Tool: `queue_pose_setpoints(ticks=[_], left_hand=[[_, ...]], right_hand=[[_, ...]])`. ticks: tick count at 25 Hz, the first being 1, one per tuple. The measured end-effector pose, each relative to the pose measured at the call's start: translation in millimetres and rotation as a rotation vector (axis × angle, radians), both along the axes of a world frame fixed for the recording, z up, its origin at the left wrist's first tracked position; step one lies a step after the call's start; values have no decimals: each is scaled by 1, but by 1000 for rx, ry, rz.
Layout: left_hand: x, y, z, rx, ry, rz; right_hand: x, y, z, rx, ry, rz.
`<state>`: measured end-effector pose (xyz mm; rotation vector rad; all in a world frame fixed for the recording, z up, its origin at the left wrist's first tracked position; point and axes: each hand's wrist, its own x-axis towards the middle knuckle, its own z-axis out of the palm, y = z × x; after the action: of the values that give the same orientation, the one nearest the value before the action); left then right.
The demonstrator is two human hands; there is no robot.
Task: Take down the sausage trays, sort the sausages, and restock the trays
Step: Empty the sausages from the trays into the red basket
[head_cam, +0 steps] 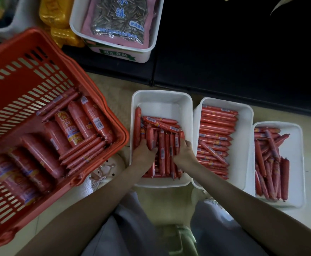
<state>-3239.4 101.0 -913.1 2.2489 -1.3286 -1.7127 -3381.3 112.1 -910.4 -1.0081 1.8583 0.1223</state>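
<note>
Our left hand [144, 151] and right hand [185, 152] each curl round slim, glossy red sausages [163, 156] lying lengthwise in the smooth white plastic tray [162, 104] beneath them. Right of our right hand sit a second tray [244, 145], neatly stacked, and a third tray [295, 163], jumbled. Left of our left hand tilts a slatted orange basket [21, 80] holding thick logs [73, 126].
</note>
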Motion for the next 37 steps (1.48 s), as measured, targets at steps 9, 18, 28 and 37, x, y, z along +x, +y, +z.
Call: queue_pose_setpoints(ticks=[9,18,28,37], left_hand=[[-1,2,-9,101,108,-39],[10,-1,-16,112,146,71],[9,12,-13,-329,-227,-416],[-2,13,-23,-110,-8,-408]], right_hand=[[20,-2,-24,29,94,-157],[4,-12,-13,-92,-165,-275],[14,-7,-19,26,115,-105],[9,-2,-23,-59,104,51]])
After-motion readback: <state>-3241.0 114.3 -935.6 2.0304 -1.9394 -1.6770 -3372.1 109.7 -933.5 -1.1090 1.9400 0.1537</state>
